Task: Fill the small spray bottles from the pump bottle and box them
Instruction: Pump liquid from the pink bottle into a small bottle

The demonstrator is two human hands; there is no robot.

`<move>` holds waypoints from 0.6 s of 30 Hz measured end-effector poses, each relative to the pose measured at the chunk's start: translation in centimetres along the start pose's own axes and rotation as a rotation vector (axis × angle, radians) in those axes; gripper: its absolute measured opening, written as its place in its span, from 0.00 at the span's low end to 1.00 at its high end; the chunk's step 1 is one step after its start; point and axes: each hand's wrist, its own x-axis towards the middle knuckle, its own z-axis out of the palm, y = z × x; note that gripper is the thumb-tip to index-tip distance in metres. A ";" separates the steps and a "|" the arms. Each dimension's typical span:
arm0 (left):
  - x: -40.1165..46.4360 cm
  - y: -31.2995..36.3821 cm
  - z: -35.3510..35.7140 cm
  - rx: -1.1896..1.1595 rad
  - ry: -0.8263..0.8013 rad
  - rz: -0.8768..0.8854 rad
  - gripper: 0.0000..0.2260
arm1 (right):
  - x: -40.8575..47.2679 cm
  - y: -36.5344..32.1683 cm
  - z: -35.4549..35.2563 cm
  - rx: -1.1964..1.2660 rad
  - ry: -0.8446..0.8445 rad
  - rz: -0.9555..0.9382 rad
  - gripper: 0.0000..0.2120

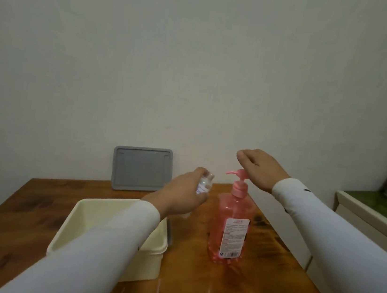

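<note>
Nearest to me, two white sleeves reach out over the brown wooden table [267, 291]. On its left part sits the cream rectangular plastic box [85, 213], open at the top; the left forearm crosses above its right wall, and I cannot see whether anything lies inside.

Just past the box, the left hand [181, 194] is curled round a small clear plastic spray bottle [203, 183], gripping its body with the neck poking up and tipped a little toward the right. I cannot tell whether its cap is on.

To the right of that hand stands the tall pink translucent pump bottle [230, 230], upright on the table, its long axis vertical. Its pink spout [231, 172] points left, straight toward the small bottle, whose mouth is close beside the spout tip and about level with it, though the two are still apart.

The right hand [261, 168] rests over the pump head with fingers loosely bent and holding nothing, the heel of the hand above the plunger; whether it truly touches is hard to say.

As I judge it, the next move hangs on that gap: the left hand, the nearer one, must bring the bottle mouth right and under the spout before the right presses down.

Farther back, a grey flat plastic lid [141, 169] leans against the pale wall [197, 73].
</note>
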 end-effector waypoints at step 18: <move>3.4 1.7 1.1 0.038 0.025 0.119 0.22 | -0.1 0.2 1.5 0.062 -0.104 0.013 0.22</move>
